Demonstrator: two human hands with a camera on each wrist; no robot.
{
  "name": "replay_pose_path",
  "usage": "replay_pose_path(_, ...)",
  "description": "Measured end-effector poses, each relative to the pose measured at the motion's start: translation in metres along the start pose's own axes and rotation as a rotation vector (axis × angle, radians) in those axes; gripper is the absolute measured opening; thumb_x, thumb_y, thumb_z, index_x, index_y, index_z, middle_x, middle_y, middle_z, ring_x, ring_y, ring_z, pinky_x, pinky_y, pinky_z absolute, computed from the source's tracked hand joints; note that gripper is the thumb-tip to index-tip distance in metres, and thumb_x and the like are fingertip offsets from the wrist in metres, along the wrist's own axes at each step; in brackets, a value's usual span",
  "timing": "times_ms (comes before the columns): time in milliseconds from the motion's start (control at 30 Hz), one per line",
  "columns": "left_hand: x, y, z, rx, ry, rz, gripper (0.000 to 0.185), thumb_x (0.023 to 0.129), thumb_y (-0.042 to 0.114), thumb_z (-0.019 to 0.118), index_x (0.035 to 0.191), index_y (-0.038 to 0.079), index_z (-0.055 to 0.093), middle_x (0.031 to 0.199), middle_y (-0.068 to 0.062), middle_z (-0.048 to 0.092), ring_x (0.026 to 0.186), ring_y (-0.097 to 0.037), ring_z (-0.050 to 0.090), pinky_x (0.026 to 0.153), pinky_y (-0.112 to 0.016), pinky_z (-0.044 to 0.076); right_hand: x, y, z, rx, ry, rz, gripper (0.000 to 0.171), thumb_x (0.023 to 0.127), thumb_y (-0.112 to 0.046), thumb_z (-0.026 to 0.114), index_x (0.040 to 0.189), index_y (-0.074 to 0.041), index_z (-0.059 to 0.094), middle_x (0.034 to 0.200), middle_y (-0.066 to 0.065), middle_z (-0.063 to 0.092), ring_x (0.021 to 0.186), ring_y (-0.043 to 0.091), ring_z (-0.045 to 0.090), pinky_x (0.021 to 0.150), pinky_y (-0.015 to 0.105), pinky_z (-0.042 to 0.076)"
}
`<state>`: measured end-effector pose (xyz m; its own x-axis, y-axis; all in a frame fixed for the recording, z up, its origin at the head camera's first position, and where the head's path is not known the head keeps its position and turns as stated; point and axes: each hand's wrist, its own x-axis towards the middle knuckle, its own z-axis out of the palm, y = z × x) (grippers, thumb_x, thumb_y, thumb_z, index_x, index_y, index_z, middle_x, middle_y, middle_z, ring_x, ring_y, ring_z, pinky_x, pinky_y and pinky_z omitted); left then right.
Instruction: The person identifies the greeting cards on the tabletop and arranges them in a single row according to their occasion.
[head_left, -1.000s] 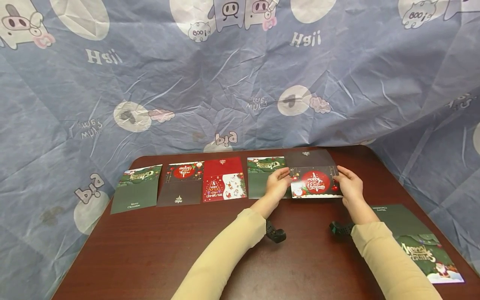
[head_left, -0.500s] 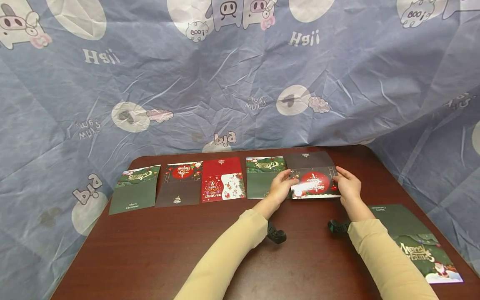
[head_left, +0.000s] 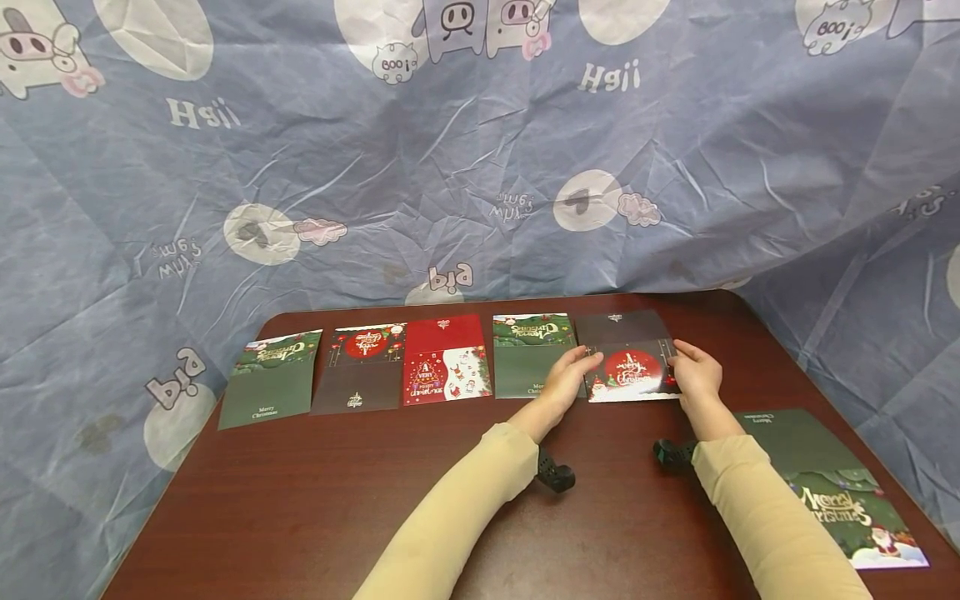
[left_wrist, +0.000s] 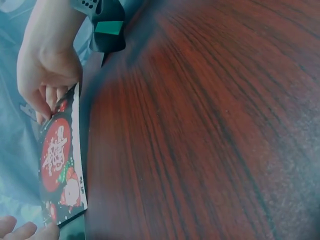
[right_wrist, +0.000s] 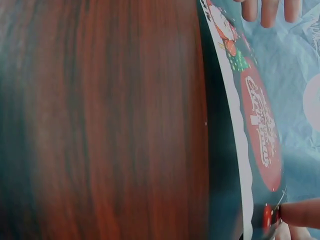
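Note:
A dark grey unfolded Christmas card (head_left: 630,371) with a red circle on its front panel lies at the back right of the table. My left hand (head_left: 564,385) holds the card's left edge, thumb over the printed face. At the opposite edge, my right hand (head_left: 697,375) pinches the card between thumb and fingers. In the right wrist view, the right thumb (right_wrist: 302,212) presses the printed panel, which looks tilted with a dark band below it. The left wrist view shows the same card (left_wrist: 57,155) between both hands.
Left of the held card lie a green card (head_left: 528,367), a red card (head_left: 446,358), a dark grey card (head_left: 358,383) and another green card (head_left: 270,387). One more green card (head_left: 847,500) lies near the right edge of the brown table (head_left: 360,500). A blue patterned cloth (head_left: 420,167) hangs behind.
The held card has shifted slightly toward me and to the right. My left hand has moved right, its thumb farther onto the card; the right hand has stayed at its edge.

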<state>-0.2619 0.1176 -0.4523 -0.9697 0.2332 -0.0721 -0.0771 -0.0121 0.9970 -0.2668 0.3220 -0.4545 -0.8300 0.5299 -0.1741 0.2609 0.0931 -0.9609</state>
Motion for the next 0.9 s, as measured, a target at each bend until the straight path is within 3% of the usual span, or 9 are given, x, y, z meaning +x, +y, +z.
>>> replay_pose_path(133, -0.001, 0.0, 0.0, 0.008, 0.011, 0.002, 0.064, 0.085, 0.036, 0.062, 0.137, 0.002, 0.045, 0.137, -0.008, 0.049, 0.128, -0.023, 0.042, 0.105, -0.039, 0.031, 0.003, 0.0, 0.001, -0.04, 0.025, 0.005, 0.047, 0.088, -0.004, 0.051, 0.135, -0.009, 0.051, 0.136, 0.013, 0.048, 0.114, 0.013, 0.048, 0.057, 0.014, 0.04)
replay_pose_path(300, -0.002, -0.003, 0.0, 0.014, 0.005, 0.005, 0.066, 0.084, 0.037, 0.062, 0.137, 0.0, 0.045, 0.138, -0.01, 0.048, 0.129, -0.022, 0.041, 0.105, -0.037, 0.032, 0.005, 0.001, 0.002, -0.066, 0.044, -0.02, 0.049, 0.088, -0.001, 0.047, 0.137, -0.007, 0.049, 0.135, 0.015, 0.05, 0.109, 0.017, 0.049, 0.058, 0.015, 0.039)
replay_pose_path(567, -0.003, -0.006, -0.001, 0.009, -0.001, 0.001, 0.066, 0.085, 0.039, 0.062, 0.136, 0.001, 0.045, 0.138, -0.012, 0.047, 0.128, -0.024, 0.042, 0.104, -0.036, 0.034, 0.011, 0.002, 0.003, -0.044, 0.07, -0.037, 0.048, 0.087, 0.001, 0.051, 0.135, -0.005, 0.051, 0.13, 0.017, 0.053, 0.079, 0.003, 0.051, 0.05, 0.015, 0.041)
replay_pose_path(733, -0.006, -0.006, -0.001, -0.032, 0.006, 0.004, 0.064, 0.085, 0.035, 0.064, 0.135, -0.001, 0.046, 0.137, -0.016, 0.048, 0.124, -0.025, 0.046, 0.1, -0.036, 0.039, 0.015, 0.003, 0.003, -0.016, 0.07, -0.042, 0.047, 0.089, 0.0, 0.051, 0.136, -0.005, 0.049, 0.133, 0.017, 0.052, 0.086, 0.004, 0.055, 0.053, 0.014, 0.042)
replay_pose_path(900, -0.005, -0.007, -0.001, -0.055, 0.004, 0.008, 0.063, 0.085, 0.033, 0.064, 0.135, -0.001, 0.046, 0.137, -0.016, 0.047, 0.122, -0.025, 0.048, 0.098, -0.036, 0.041, 0.018, 0.002, 0.003, -0.032, 0.044, -0.065, 0.046, 0.093, -0.005, 0.048, 0.138, -0.005, 0.046, 0.135, 0.016, 0.049, 0.103, 0.007, 0.055, 0.067, 0.011, 0.041)
